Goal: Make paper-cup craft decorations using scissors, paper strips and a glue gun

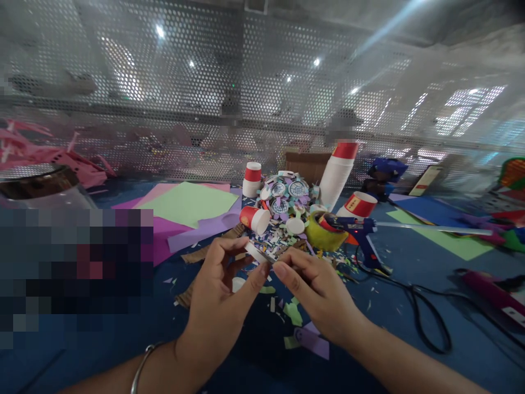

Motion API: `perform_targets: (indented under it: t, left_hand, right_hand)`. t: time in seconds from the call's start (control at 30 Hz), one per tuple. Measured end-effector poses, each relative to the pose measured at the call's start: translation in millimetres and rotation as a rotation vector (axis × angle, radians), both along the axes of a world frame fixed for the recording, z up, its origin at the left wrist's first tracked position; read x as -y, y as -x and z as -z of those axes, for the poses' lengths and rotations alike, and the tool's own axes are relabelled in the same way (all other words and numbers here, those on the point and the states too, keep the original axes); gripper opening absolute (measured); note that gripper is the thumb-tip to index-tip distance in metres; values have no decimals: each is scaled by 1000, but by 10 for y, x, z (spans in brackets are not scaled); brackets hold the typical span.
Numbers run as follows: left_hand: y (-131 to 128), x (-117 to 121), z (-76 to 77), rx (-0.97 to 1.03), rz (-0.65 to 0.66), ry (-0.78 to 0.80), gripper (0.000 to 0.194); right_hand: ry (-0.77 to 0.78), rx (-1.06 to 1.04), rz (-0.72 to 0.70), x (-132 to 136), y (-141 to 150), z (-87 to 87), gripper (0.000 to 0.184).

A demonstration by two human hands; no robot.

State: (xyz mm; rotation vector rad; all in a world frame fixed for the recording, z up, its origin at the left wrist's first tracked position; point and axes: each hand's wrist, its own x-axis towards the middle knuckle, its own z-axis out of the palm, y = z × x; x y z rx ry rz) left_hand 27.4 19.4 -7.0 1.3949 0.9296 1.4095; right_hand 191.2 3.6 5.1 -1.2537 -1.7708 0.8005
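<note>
My left hand (219,295) and my right hand (315,293) meet over the blue table (410,339), both pinching a small white paper strip (256,253) between fingertips. My left wrist wears a metal bangle (141,372). Just beyond the hands lies a pile of paper scraps (283,241) and a craft piece of cut paper-cup circles (287,200). A red and white paper cup (254,219) lies on its side nearby.
A blue glue gun (361,232) with a black cord (426,317) rests at the right, beside a yellow tape roll (324,232). A stack of cups (338,172) and another cup (251,179) stand behind. Green and purple paper sheets (188,210) lie left. A perforated metal screen (262,98) walls the back.
</note>
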Motion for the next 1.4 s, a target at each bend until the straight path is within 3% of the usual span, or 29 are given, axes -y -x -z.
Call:
perform_targets:
  t: [0.47,0.7,0.87,0.97,1.13,1.4]
  left_hand:
    - [5,-35,51,-92,-35,-61,35]
    - [52,-151,-55,71,-29,96,38]
    - [164,-291,-236,376,7,234,20]
    - [190,-317,-349,432,0,318,8]
    - [166,-289,-410,436,19,568,9]
    - [173,-271,-435,361,136,563,10]
  right_hand:
    - [-28,-11,-9,-5,-1,14,37]
    - [-55,141,96,-101,-132,20,38]
    - [-33,471,128,-197,-198,70,33]
    - [22,694,139,-226,-190,116,31]
    - [14,810,148,-230,-190,173,27]
    - [-25,836,157,-230,-220,210,28]
